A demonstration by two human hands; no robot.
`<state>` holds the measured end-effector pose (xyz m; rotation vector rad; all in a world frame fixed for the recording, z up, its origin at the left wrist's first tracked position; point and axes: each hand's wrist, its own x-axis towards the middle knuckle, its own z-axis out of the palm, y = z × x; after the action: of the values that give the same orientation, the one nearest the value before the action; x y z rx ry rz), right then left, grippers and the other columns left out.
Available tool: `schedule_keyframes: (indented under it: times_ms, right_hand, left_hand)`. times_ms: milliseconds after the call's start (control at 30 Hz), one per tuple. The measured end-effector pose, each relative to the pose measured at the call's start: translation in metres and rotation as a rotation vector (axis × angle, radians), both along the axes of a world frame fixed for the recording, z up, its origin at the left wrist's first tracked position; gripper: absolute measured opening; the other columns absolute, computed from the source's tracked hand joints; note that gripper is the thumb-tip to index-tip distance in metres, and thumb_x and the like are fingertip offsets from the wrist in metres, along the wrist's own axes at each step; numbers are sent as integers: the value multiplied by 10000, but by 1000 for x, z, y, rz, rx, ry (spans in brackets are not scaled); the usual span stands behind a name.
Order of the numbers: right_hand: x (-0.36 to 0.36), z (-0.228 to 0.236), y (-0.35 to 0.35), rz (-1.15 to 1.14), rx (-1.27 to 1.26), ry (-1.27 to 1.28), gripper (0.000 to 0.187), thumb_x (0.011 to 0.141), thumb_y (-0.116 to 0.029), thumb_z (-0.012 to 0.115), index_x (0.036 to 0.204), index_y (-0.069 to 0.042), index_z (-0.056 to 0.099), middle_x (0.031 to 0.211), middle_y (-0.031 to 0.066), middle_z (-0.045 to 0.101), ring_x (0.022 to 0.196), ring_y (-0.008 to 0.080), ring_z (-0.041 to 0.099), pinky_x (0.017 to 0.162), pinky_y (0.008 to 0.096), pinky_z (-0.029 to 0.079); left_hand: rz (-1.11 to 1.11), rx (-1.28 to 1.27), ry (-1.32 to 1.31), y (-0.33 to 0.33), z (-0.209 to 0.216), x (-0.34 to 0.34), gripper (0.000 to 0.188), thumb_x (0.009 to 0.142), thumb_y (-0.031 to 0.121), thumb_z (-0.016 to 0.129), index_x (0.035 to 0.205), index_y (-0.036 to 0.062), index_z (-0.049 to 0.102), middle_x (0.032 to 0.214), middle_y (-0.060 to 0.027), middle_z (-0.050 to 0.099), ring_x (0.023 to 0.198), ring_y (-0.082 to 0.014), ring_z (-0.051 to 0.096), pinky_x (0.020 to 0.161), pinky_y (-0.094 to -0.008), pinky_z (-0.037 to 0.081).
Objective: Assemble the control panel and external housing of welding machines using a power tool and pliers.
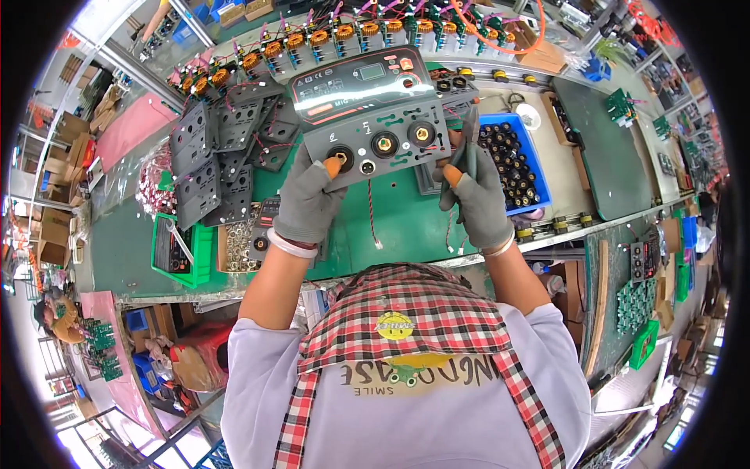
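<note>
A dark grey front panel of a welding machine [355, 125] is held up over the green bench, tilted toward me. Its upper part is glossy with a small display window; round brass-centred sockets and a smaller round connector line the lower part. My left hand [311, 202], in a grey glove with an orange thumb tip, is closed on its lower left corner, thumb by the left socket. A twisted red-and-black wire [372, 211] hangs below. My right hand [481, 205], gloved alike, is closed around dark pliers [470, 144], upright beside the panel's right edge.
A blue bin [539, 173] of black sockets stands right of my right hand. Bare grey panels [195, 133] pile up at the left, near a green bin [205, 254] and a box of metal rings [238, 242]. Boards with copper coils [319, 37] line the back.
</note>
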<state>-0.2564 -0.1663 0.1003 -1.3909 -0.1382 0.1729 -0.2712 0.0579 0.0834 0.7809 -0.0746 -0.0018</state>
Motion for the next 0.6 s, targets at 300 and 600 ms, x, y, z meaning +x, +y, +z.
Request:
schedule_keyframes:
  times_ms: [300, 600]
  right_hand:
    - [1, 2, 1, -24, -22, -7, 468, 771, -103, 523, 1208, -6, 389, 822, 52, 561, 521, 79, 467, 454, 191, 387]
    - [3, -20, 0, 11, -138, 100, 369, 781, -85, 496, 1144, -42, 445, 815, 29, 511, 583, 74, 478, 464, 213, 441]
  left_hand:
    - [-39, 20, -63, -2, 8, 3, 516, 730, 56, 486, 1231, 72, 362, 1125, -84, 484, 1033, -211, 501, 924, -359, 392]
    - [75, 14, 85, 19, -26, 44, 425, 752, 32, 448, 1172, 4, 389, 1076, -117, 505, 969, -215, 529, 855, -356, 448]
